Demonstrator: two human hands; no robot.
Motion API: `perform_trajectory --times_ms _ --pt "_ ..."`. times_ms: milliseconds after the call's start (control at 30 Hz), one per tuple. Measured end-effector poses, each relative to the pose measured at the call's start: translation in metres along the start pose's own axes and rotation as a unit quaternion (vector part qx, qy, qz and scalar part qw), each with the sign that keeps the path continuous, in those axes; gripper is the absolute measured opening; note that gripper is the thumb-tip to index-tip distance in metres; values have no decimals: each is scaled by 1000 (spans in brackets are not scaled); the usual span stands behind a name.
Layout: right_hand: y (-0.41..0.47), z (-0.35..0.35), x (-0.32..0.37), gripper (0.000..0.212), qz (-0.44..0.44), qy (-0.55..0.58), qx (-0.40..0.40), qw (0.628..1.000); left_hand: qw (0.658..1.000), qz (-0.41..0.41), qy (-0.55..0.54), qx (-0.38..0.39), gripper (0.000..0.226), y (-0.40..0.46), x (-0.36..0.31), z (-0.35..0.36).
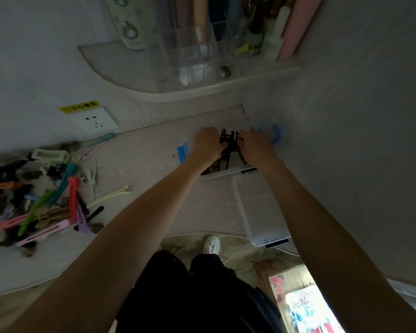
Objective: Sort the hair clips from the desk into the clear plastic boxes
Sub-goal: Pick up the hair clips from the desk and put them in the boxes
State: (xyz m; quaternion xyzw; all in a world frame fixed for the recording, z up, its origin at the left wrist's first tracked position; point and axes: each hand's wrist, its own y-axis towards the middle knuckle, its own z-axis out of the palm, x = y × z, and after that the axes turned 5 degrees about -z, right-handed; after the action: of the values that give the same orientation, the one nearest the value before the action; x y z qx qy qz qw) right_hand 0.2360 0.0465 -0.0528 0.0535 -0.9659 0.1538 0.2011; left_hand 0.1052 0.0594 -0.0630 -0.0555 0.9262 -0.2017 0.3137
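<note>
Black claw clips (228,143) are pinched by both the left hand (208,143) and right hand (255,146) over the far clear box (226,174), likely to seat them; coloured clips (46,200) wait piled on the tabletop (142,164).

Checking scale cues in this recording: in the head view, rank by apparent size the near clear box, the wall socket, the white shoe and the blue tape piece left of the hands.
1. Near clear box
2. Wall socket
3. White shoe
4. Blue tape piece
The shoe lies farther away on the floor, so it looks smaller.
</note>
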Motion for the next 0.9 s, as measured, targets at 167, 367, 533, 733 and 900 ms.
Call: perform_trajectory --times_ms 167,367,533,733,900 --pt "2 6 3 25 4 4 -1 1000 996 -64 -35 53 32 6 4 4" --pt "-2 10 5 23 11 -92 -55 994 994 -38 59 82 34 4 10 -2" --pt "-2 9 15 33 11 -80 -56 995 976 133 173 -12 29 -2 13 -22" --pt "-13 11 26 32 -26 37 -164 985 927 218 294 79 42 -7 43 -20" --pt "-22 32 72 24 -88 106 -220 966 949 278 137 -57 35 -38 78 -50"
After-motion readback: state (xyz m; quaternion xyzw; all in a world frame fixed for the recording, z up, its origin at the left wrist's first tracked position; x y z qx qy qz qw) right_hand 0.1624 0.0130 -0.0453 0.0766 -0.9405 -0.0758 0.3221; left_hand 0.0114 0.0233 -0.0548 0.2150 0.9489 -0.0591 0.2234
